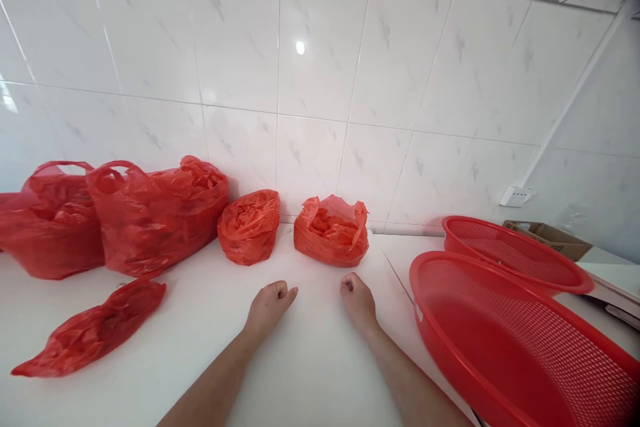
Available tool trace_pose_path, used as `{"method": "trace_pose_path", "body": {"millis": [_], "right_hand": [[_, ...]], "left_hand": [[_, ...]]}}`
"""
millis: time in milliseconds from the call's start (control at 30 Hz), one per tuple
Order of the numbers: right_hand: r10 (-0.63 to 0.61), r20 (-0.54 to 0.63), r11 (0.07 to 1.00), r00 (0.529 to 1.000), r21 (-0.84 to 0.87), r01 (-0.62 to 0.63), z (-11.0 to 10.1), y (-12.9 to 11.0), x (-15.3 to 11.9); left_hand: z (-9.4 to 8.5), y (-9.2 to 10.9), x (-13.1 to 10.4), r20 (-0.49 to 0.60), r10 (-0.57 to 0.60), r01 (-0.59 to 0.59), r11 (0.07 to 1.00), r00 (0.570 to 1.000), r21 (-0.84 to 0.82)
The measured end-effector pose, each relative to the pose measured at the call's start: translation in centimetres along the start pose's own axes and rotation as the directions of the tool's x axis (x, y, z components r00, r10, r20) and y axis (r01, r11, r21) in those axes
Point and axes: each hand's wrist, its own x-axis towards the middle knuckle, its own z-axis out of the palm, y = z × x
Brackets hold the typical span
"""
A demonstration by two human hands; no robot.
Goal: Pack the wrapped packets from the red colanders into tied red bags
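My left hand rests on the white table as a loose fist, its thumb sticking out to the right, and nothing shows in it. Across a short gap, my right hand is curled into a fist too, with no object visible in it. Just beyond them stands an open-topped red plastic bag with crumpled red plastic inside, touched by neither hand. To its left sits a rounder red plastic bag, folded down on top.
Two large red plastic bags with handles, one beside another, stand at the left. A flatter red bag lies before them. At the right are a red mesh basket, a second basket and a cardboard box. Tiled wall behind.
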Motion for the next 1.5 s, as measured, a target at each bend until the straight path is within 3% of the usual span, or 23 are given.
{"method": "trace_pose_path", "body": {"millis": [133, 300, 367, 433, 500, 533, 567, 667, 733, 800, 867, 933, 1000, 1100, 1233, 1367, 1500], "right_hand": [[-0.005, 0.032, 0.999, 0.999, -0.037, 0.006, 0.1, -0.3, 0.6], [-0.006, 0.031, 0.999, 0.999, 0.036, 0.005, 0.3, -0.1, 1.1], [-0.018, 0.040, 0.997, 0.999, 0.082, 0.014, 0.3, -0.1, 1.1], [-0.032, 0.049, 0.995, 0.998, 0.097, 0.027, 0.3, -0.2, 1.0], [-0.031, 0.058, 0.995, 0.998, 0.096, 0.025, 0.2, -0.1, 0.9], [-0.027, 0.064, 0.995, 0.998, 0.095, 0.021, 0.2, 0.0, 0.9], [-0.023, 0.070, 0.996, 0.997, 0.091, 0.017, 0.2, 0.1, 0.9], [-0.014, 0.090, 0.999, 0.996, 0.043, 0.010, 0.3, 0.5, 1.0], [-0.040, 0.082, 0.999, 0.996, -0.017, 0.042, 0.4, 0.5, 1.1], [-0.191, 0.002, 0.976, 0.982, -0.110, 0.190, 0.4, 0.1, 1.1], [-0.434, -0.096, 0.881, 0.896, -0.251, 0.400, 0.3, -0.7, 0.9], [-0.633, -0.112, 0.736, 0.766, -0.392, 0.552, 0.2, -1.6, 0.5], [-0.732, -0.061, 0.620, 0.678, -0.471, 0.628, 0.1, -2.4, 0.1], [-0.790, 0.010, 0.521, 0.613, -0.516, 0.680, 0.0, -3.0, -0.3], [-0.796, 0.043, 0.482, 0.603, -0.557, 0.676, 0.4, -3.4, 0.0], [-0.794, 0.034, 0.470, 0.607, -0.600, 0.648, 1.2, -3.8, 1.2], [-0.725, 0.008, 0.536, 0.689, -0.621, 0.572, 1.6, -3.4, 2.6]], "left_hand": [[-0.7, 0.1, 1.3, 0.017, 0.018, -0.018, 1.000, 1.000, -0.005], [-0.2, 2.2, 3.9, -0.204, 0.109, -0.111, 0.994, 0.973, 0.004], [0.3, 4.2, 4.8, -0.322, 0.208, -0.203, 0.978, 0.924, 0.048], [0.7, 6.7, 5.7, -0.388, 0.396, -0.348, 0.918, 0.832, 0.189], [0.7, 9.1, 6.9, -0.312, 0.613, -0.500, 0.781, 0.726, 0.373], [0.5, 10.2, 7.6, -0.225, 0.691, -0.559, 0.701, 0.688, 0.443], [0.3, 11.1, 8.4, -0.132, 0.725, -0.590, 0.640, 0.676, 0.492], [-0.5, 12.4, 10.7, 0.003, 0.667, -0.534, 0.594, 0.745, 0.602], [-1.0, 12.3, 11.7, -0.024, 0.595, -0.444, 0.624, 0.803, 0.643], [-1.3, 11.6, 12.1, -0.042, 0.557, -0.400, 0.645, 0.830, 0.651], [-1.3, 10.8, 11.7, -0.033, 0.526, -0.380, 0.655, 0.850, 0.654], [-1.2, 10.1, 11.0, -0.023, 0.497, -0.362, 0.663, 0.868, 0.655], [-1.0, 9.6, 10.1, -0.024, 0.466, -0.336, 0.671, 0.884, 0.661], [-0.6, 9.5, 9.4, -0.036, 0.391, -0.262, 0.679, 0.920, 0.686], [0.0, 9.6, 10.0, -0.044, 0.314, -0.179, 0.645, 0.948, 0.743], [0.1, 9.7, 10.8, -0.016, 0.344, -0.215, 0.622, 0.939, 0.753], [-0.7, 10.2, 10.4, 0.002, 0.410, -0.270, 0.597, 0.912, 0.755]]}}
